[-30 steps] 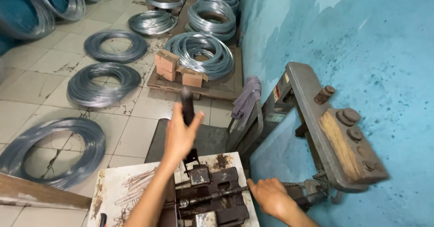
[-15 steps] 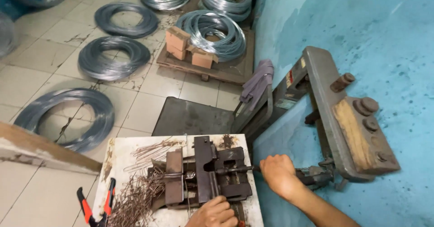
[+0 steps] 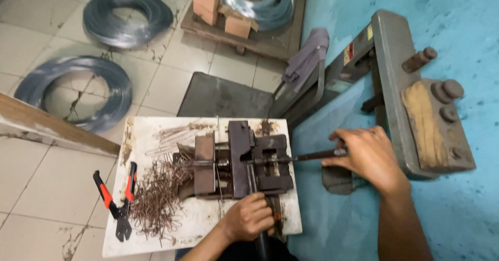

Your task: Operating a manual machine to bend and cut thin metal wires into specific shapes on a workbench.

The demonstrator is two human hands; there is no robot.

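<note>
Head view: a dark metal bending jig (image 3: 241,165) is seen bolted on a white bench (image 3: 156,230), and every place below is given from that jig. The left hand (image 3: 249,218) is closed around a dark lever handle (image 3: 260,243) at the jig's near edge; the handle's long axis runs toward the person, away from the jig. The right hand (image 3: 366,154) is closed around a thin rod (image 3: 306,157) that sticks out of the jig's right side, its long axis lying crosswise, level with the jig's middle. Both grips are therefore shut on parts of the same machine, the left hand being the nearer to its body.

A heap of bent brown wire pieces (image 3: 158,193) is piled just left of the jig, and red-handled pliers (image 3: 117,198) lie further left on the bench. A heavy grey machine (image 3: 405,94) is fixed to the blue wall to the right. Coils of wire (image 3: 73,92) rest on the tiled floor beyond the jig.
</note>
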